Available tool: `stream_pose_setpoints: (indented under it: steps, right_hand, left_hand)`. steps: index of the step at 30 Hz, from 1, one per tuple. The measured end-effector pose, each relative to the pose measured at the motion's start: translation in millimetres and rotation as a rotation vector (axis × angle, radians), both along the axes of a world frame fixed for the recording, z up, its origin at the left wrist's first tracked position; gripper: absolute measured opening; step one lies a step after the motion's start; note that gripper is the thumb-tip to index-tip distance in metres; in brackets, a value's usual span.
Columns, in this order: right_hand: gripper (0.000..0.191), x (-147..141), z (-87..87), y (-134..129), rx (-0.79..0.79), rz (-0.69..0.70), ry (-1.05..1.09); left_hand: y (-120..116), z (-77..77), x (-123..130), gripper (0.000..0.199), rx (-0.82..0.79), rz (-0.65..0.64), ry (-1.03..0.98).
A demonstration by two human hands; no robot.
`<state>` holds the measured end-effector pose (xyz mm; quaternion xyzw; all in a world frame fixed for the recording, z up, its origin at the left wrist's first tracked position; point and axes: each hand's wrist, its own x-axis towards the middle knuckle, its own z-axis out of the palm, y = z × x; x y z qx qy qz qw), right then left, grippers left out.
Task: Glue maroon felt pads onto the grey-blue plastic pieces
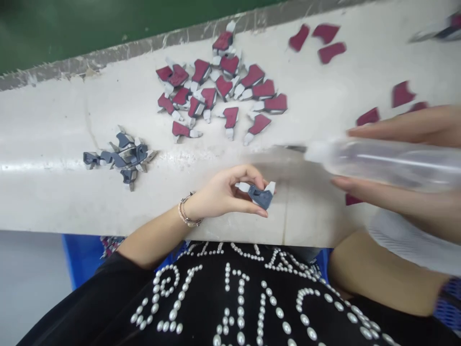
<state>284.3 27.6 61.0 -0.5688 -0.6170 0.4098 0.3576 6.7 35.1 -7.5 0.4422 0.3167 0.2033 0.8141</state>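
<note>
Between the thumb and fingers of my left hand [241, 190] is a small dark grey plastic part [261, 196] with white ends, held just above the table. My right hand [399, 187], blurred, grips a clear squeeze bottle [392, 161] with a white cap and a thin metal tip [293, 148]. That tip points left, beyond the grey part and apart from it. Similar grey and white parts [124, 156] lie in a small heap at the left. Several maroon-topped parts [225, 86] are grouped beyond my hands.
Loose maroon pieces [326, 32] lie at the far right and around my right hand. The pale table [43, 192] has a worn far edge, with a green surface [108, 29] beyond. A blue bin [82, 259] with parts inside sits below the near edge.
</note>
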Motion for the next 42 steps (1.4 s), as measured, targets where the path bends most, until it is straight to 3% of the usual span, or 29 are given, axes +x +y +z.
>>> stream_pose_setpoints:
  steps: [4,9,12,17,22,25,28,30,35,38,42]
  right_hand:
    - [0.029,-27,-14.7,11,-0.019,0.095,0.174]
    - [0.044,-39,-24.8,20,-0.051,0.290,0.230]
    - [0.051,-43,-25.1,21,-0.048,0.332,0.181]
    - [0.029,-54,-41.0,22,-0.059,0.328,0.049]
    - [0.030,-43,-46.9,17,-0.093,0.334,-0.081]
    - [0.040,2,-36.0,19,-0.137,0.238,-0.199]
    - [0.037,58,-32.1,34,-0.191,-0.073,-0.382]
    - [0.034,84,-38.4,51,-0.242,-0.226,-0.494]
    - [0.029,89,-54.1,86,-0.283,-0.299,-0.594]
    - [0.023,74,-42.5,74,-0.267,-0.257,-0.558]
    - [0.034,47,-14.3,16,-0.241,-0.071,-0.377]
  left_hand:
    - [-1,4.5,0,0.044,-0.009,0.000,0.097]
    - [-4,10.3,1,0.044,-0.005,-0.010,0.158]
    - [-7,12.4,2,0.043,0.016,-0.003,0.170]
    - [-10,11.3,3,0.043,0.051,0.009,0.202]
    - [-12,9.5,3,0.044,0.044,-0.011,0.188]
    - [-13,8.2,4,0.046,0.040,-0.021,0.207]
    - [-14,4.9,6,0.048,0.052,-0.012,0.204]
    - [-16,1.4,7,0.049,0.064,-0.006,0.193]
    - [-15,-5.1,9,0.052,0.076,0.034,0.191]
    - [-17,1.1,9,0.051,0.087,0.109,0.183]
    - [-29,12.4,7,0.043,0.193,0.218,0.172]
